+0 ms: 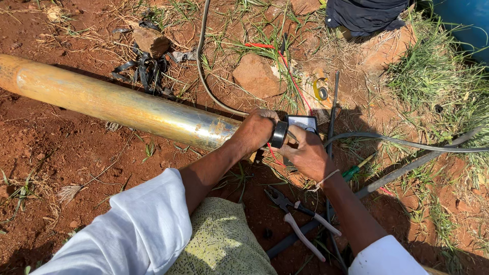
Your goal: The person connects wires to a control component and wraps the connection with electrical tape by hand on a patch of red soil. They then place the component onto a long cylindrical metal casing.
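Red, dry soil with sparse grass and stones forms the ground. Roll of black tape [279,134]: centre of frame, clamped in the left hand's [256,131] curled fingers, at the end of the long metal pipe [117,104]. Right hand [307,154]: just right of the roll, fingers closed around the wires there. Pliers [300,221]: on soil, lower centre. Grey cables [407,145]: running right. Reddish stone [258,76]: upper centre.
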